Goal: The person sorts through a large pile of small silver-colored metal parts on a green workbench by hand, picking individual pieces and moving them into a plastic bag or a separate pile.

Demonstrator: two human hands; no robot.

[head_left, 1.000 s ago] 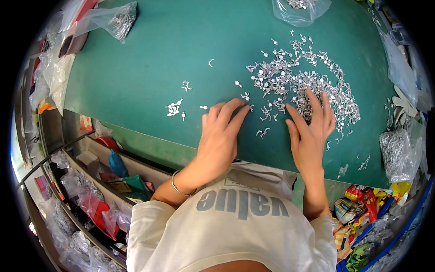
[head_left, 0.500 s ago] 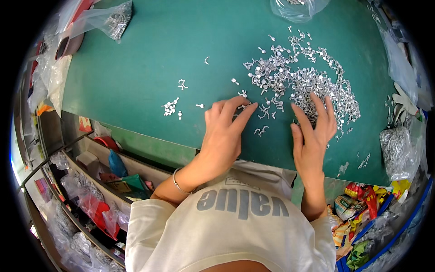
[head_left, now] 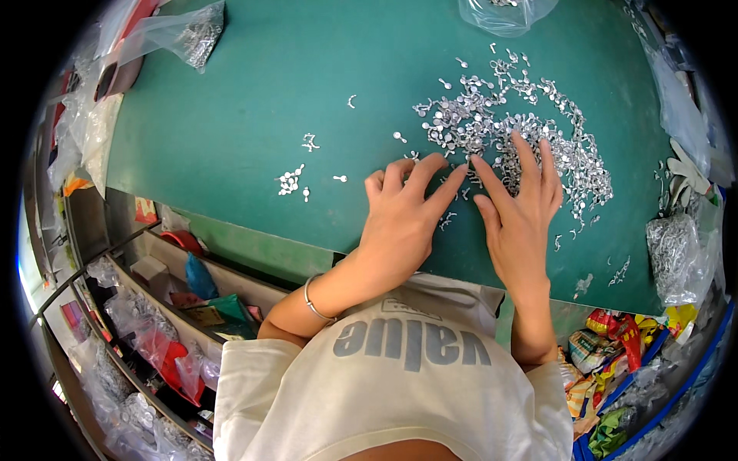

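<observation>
A heap of small silver metal pieces (head_left: 584, 165), each with a round flat head and a short curved tail, lies on the green tabletop (head_left: 231, 100). My right hand (head_left: 519, 223) rests over its near left part, fingers spread, with the index fingertip beside my left hand's fingers. At the left fringe of the heap, my left hand (head_left: 400, 227) reaches over a few loose pieces, thumb and fingers apart; nothing shows in its grasp. Farther left sits a small cluster of the same pieces (head_left: 289, 181). Some pieces beneath both hands are hidden.
Clear bags of metal parts stand at the far left (head_left: 201, 38), far middle (head_left: 507, 19) and right (head_left: 673, 257). A white glove (head_left: 684, 173) lies by the right edge. Below the table are an open drawer (head_left: 207, 300) and colourful packets (head_left: 607, 346).
My left hand has moved right, toward the heap. My right hand has shifted slightly left and away from me, bringing the two hands' fingertips close together.
</observation>
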